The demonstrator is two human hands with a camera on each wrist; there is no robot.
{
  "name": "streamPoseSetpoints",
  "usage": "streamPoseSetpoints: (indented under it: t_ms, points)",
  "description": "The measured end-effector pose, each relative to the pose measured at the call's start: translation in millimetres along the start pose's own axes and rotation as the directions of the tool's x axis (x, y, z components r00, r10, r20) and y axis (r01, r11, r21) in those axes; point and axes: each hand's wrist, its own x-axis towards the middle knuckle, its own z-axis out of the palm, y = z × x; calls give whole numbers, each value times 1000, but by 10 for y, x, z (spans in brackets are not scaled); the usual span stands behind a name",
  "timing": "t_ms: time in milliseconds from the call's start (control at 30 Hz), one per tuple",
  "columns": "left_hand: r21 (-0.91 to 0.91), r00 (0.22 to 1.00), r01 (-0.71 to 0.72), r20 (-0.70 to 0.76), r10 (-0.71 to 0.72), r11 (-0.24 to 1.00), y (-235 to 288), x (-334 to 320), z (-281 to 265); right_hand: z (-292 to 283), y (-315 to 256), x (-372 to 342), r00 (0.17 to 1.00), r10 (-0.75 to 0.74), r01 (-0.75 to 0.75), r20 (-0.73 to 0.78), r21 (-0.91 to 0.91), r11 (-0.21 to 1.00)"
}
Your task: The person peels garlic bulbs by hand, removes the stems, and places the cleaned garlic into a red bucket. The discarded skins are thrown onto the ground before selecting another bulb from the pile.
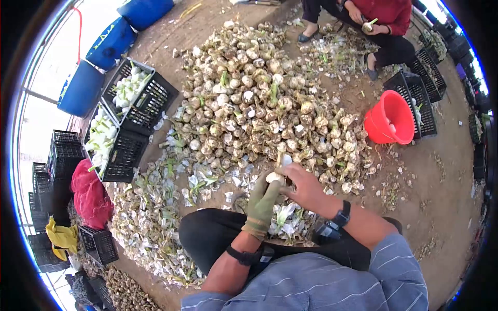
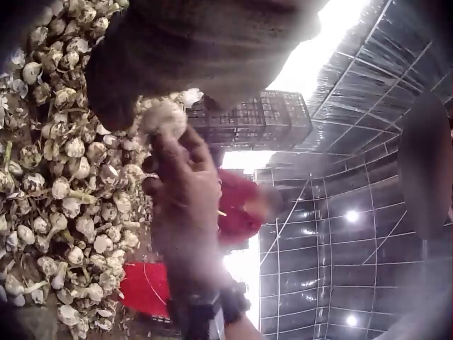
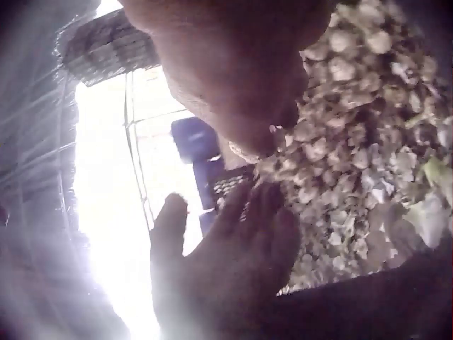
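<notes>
A pale garlic bulb (image 1: 275, 178) is held between the two hands, just past the seated person's knees. The left hand (image 1: 263, 201), in a green work glove, grips it from the left. From the other side the bare right hand (image 1: 303, 189) pinches at the bulb, its index finger reaching across the top and the thumb below. In the left wrist view, the right hand's curled fingertips (image 2: 166, 142) are on the whitish bulb (image 2: 168, 117). Most of the bulb is hidden by the hands in the right wrist view. Beyond them lies a large heap of unpeeled garlic (image 1: 259, 98).
Peeled skins (image 1: 155, 228) spread at the left and under the hands. Black crates (image 1: 150, 103) of white bulbs stand at the left, before blue barrels (image 1: 83, 88). A red bucket (image 1: 376, 124) sits at the right. Another person (image 1: 386, 18) in red holds a bulb at the back.
</notes>
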Motion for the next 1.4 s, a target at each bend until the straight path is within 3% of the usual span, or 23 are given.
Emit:
streamPoseSetpoints:
  t_ms: [67, 100, 133, 200, 300, 400, 433, 500, 567, 600, 633, 667, 767, 833, 867, 900, 933, 1033, 1100, 1233, 1333, 1367, 1400]
  points:
    - [33, 999, -33, 34, 32, 999, 17, -84, 7, -108, -227, -119, 997, -65, 64, -32, -30, 998]
    - [63, 995, -79, 66, 75, 995, 72, -138, 4, -129, -299, -178, 993, -18, 27, -118, 71, 997]
    - [92, 989, -124, 97, 115, 988, 121, -195, 11, -161, -353, -218, 985, 119, -84, -121, 265, 961]
    - [-22, 961, -215, 175, 216, 976, 119, -328, 50, -200, -455, -344, 920, 389, -282, -44, 614, 737]
    - [-40, 920, -331, 211, 331, 943, -80, -359, 86, -149, -443, -434, 912, 407, -314, -53, 548, 775]
    - [330, 757, -654, 279, 591, 681, -93, -405, -7, -116, -585, -501, 906, 414, -294, -92, 569, 768]
    - [503, 643, -738, 325, 693, 449, 49, -496, 21, -90, -616, -522, 897, 432, -303, -94, 581, 755]
    - [539, 578, -771, 366, 730, 340, 35, -503, -21, -4, -670, -560, 878, 469, -315, -94, 624, 715]
    - [567, 519, -787, 399, 756, 241, 75, -538, -22, -60, -1020, -523, 813, 573, -434, -105, 546, 716]
    - [557, 514, -794, 402, 758, 243, 81, -543, -36, -78, -1141, -515, 775, 621, -492, -115, 506, 708]
    - [548, 510, -800, 406, 758, 245, 85, -550, -53, 59, -979, -536, 815, 562, -362, -141, 635, 683]
    - [538, 507, -806, 410, 758, 247, 87, -560, -71, 134, -866, -592, 826, 545, -331, -148, 654, 680]
    - [466, 624, -768, 391, 677, 439, 12, -512, -146, 146, -833, -622, 849, 512, -295, -130, 687, 664]
    - [236, 828, -546, 297, 476, 804, 21, -571, -130, 72, -866, -661, 851, 522, -353, -52, 679, 644]
    - [99, 897, -381, 280, 342, 919, 33, -605, -120, 30, -903, -661, 857, 516, -353, 11, 742, 571]
    - [-6, 911, -283, 311, 270, 959, 79, -609, -152, -23, -952, -646, 861, 503, -353, 71, 797, 490]
    - [-46, 913, -214, 345, 217, 976, 79, -581, -189, -68, -970, -636, 865, 486, -353, 128, 844, 405]
    - [-97, 894, -42, 442, 81, 994, 87, -533, -252, -151, -940, -672, 898, 413, -370, 150, 766, 527]
    - [-63, 904, -116, 407, 131, 991, 66, -539, -218, -161, -907, -682, 905, 401, -359, 141, 758, 545]
    - [33, 888, -306, 371, 273, 951, 95, -625, -141, 27, -850, -642, 860, 504, -388, -83, 536, 750]
    - [29, 915, -271, 317, 248, 962, 62, -563, -168, 86, -873, -649, 851, 523, -369, -51, 651, 664]
    - [-37, 927, -193, 321, 194, 981, 80, -577, -202, 48, -908, -655, 858, 514, -384, -6, 656, 649]
    - [-88, 934, -112, 329, 135, 990, 94, -563, -241, 16, -931, -656, 894, 447, -351, -17, 593, 724]
